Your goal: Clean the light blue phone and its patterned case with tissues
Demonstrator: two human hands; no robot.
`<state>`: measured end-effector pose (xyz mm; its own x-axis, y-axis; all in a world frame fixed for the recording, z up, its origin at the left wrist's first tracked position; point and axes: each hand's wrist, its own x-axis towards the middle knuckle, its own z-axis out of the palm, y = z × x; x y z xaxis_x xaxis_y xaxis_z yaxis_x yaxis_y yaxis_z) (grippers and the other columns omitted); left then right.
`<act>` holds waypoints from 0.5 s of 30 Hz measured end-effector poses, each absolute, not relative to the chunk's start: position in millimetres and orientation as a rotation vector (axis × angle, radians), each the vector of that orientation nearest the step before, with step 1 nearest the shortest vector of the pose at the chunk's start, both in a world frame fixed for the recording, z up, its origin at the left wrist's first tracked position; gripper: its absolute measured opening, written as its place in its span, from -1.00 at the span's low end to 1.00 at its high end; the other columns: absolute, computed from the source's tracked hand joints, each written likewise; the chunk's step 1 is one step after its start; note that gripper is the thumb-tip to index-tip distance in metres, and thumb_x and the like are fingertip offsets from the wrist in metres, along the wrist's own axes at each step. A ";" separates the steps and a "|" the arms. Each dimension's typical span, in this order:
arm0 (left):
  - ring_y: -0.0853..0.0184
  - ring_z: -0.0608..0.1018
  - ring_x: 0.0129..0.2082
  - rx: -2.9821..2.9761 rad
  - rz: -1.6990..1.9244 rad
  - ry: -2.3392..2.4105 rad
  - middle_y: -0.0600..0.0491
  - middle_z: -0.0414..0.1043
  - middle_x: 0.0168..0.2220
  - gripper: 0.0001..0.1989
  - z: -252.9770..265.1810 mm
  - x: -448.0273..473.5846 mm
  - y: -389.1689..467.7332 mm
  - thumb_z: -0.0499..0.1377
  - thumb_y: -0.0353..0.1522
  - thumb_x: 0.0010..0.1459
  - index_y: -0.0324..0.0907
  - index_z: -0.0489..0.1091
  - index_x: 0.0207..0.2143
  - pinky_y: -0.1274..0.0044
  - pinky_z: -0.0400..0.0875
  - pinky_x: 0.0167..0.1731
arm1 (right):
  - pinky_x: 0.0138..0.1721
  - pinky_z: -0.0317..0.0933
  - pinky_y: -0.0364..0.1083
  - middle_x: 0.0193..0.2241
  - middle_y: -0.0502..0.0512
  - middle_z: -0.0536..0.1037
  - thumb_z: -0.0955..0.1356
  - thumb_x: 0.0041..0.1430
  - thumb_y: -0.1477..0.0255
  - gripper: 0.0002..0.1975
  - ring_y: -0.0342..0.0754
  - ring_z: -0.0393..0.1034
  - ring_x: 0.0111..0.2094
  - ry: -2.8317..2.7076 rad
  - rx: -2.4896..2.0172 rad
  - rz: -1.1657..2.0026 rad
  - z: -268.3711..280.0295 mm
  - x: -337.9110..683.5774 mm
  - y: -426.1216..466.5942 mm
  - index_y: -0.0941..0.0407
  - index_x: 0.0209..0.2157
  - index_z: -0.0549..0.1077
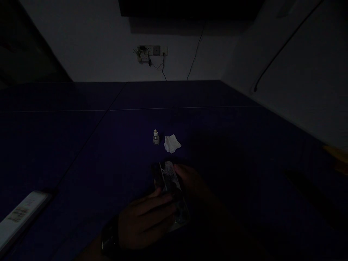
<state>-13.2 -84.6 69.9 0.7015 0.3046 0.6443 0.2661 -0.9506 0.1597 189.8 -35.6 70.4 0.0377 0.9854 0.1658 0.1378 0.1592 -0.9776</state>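
Observation:
A phone [170, 177] with a glossy, reflecting face is tilted up in front of me in very dim light. The fingers of my right hand [191, 179] close on its right edge, with the thumb near the top corner. My left hand [149, 219], with a dark watch on the wrist, lies across the phone's lower face with its fingers stretched out. Whether anything thin lies under those fingers is too dark to tell. Just beyond the phone are a small dropper bottle [156, 138], standing upright, and a crumpled white tissue or cloth [172, 143].
A long white box [23, 215] lies on the dark blue surface [122, 145] at the lower left. Something dark and long [304, 185] rests at the right, near a yellow item [337, 155]. Wall sockets [150, 51] with cables are at the back, below a dark screen [190, 9].

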 end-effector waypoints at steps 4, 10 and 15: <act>0.20 0.49 0.21 2.613 1.024 0.697 -0.01 0.55 0.10 -0.44 70.8 -17.4 -84.8 0.22 -0.48 0.32 0.00 0.25 0.31 0.14 0.29 0.29 | -0.53 0.30 -0.17 -0.52 0.06 0.60 0.39 0.17 0.12 -0.62 -0.10 0.45 -0.55 -1.161 -1.266 1.343 79.2 191.1 -35.4 0.19 -0.41 0.58; -0.01 0.32 0.33 1.861 1.134 1.067 -0.08 0.15 0.39 -0.38 85.6 -12.3 -85.1 0.20 -0.41 0.28 0.09 0.20 0.35 0.12 0.45 0.17 | -0.45 0.33 -0.11 -0.48 0.06 0.56 0.42 0.09 0.08 -0.63 -0.04 0.42 -0.46 -0.913 -1.293 1.253 86.0 182.1 -48.9 0.13 -0.39 0.55; 0.15 0.63 -0.08 1.100 1.276 1.154 -0.07 0.60 -0.06 -0.69 88.9 15.2 -77.5 0.29 -0.18 0.27 -0.13 0.51 -0.02 0.37 0.58 -0.11 | -0.27 0.37 -0.09 -0.32 0.05 0.56 0.37 0.23 0.24 -0.81 -0.03 0.46 -0.30 -1.162 -1.228 0.921 83.0 169.5 -69.4 0.05 -0.24 0.53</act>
